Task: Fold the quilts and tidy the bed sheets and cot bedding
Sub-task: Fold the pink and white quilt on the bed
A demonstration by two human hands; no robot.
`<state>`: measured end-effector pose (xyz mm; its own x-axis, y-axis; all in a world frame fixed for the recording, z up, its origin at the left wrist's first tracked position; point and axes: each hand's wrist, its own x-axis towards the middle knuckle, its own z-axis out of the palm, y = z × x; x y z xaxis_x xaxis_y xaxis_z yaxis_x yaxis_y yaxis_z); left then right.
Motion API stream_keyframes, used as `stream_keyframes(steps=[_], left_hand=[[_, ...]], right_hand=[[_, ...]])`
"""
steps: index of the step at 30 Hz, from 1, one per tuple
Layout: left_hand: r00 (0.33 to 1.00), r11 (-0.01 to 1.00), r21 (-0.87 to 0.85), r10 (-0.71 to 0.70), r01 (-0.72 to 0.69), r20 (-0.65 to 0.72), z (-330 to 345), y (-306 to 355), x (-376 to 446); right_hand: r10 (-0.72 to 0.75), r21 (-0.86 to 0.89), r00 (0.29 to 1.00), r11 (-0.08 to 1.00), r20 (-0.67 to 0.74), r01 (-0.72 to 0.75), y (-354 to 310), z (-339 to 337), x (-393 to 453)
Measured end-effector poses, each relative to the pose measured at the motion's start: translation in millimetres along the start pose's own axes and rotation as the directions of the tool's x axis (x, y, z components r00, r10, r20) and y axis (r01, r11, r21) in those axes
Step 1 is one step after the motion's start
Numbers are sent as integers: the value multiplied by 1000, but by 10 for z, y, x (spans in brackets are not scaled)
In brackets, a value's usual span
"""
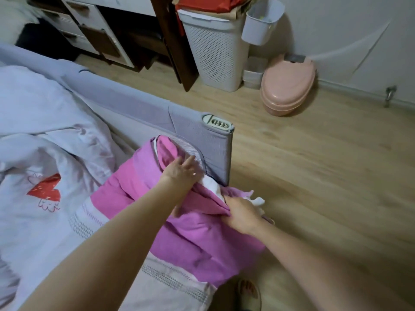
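Bed corner: pink quilt (193, 239) lies beneath both hands; left hand (182, 170) flat, right hand (241, 215) pinching its edge

The folded quilt (197, 239) lies at the bed's corner, just beside the bed rail (139, 106). Behind the rail, a laundry basket (215, 52) stands left of a potty (288, 85).
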<state>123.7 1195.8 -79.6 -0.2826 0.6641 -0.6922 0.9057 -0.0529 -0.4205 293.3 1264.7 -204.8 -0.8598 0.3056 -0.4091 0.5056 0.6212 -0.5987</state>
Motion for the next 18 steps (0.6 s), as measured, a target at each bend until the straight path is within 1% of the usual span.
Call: stream_keyframes(steps=[3, 4, 5, 6, 7, 9, 10, 11, 12, 14, 15, 16, 18], left_hand=[[985, 999, 28, -26, 22, 172, 142, -73, 155], [974, 996, 83, 4, -24, 228, 208, -31, 186], [957, 993, 96, 44, -74, 286, 244, 11, 181], [933, 990, 92, 70, -108, 353, 273, 71, 154], [918, 989, 93, 70, -116, 391, 294, 132, 114], [884, 1000, 26, -15, 3, 468, 278, 245, 23], [892, 999, 3, -46, 51, 450, 271, 270, -12], [915, 996, -29, -68, 87, 397, 260, 253, -52], [937, 992, -62, -83, 110, 338, 249, 212, -113], [986, 988, -126, -66, 86, 150, 298, 89, -221], [996, 987, -148, -55, 65, 68, 333, 16, -271], [1000, 988, -151, -26, 28, 18, 380, -87, -322], [999, 997, -76, 7, -3, 49, 479, -328, -460]], right_hand=[[-70, 96, 996, 993, 63, 64, -94, 2, 8], [-104, 109, 991, 990, 87, 94, -128, 26, -3], [-123, 111, 987, 988, 106, 111, -161, 56, -14], [-123, 104, 983, 989, 133, 110, -170, 90, -28], [-98, 95, 979, 992, 177, 82, -167, 112, -40], [-17, 124, 968, 992, 252, -15, -146, 105, -35], [5, 146, 969, 988, 247, -43, -145, 83, -24], [0, 145, 982, 989, 189, -28, -149, 53, 7], [-33, 114, 994, 993, 103, 21, -168, 39, 61], [-118, 42, 992, 992, -49, 120, -241, 5, 197], [-146, 19, 986, 989, -76, 148, -276, -8, 273], [-156, 7, 985, 988, -70, 157, -314, -27, 357], [-128, 5, 992, 992, -21, 128, -389, -17, 528]])
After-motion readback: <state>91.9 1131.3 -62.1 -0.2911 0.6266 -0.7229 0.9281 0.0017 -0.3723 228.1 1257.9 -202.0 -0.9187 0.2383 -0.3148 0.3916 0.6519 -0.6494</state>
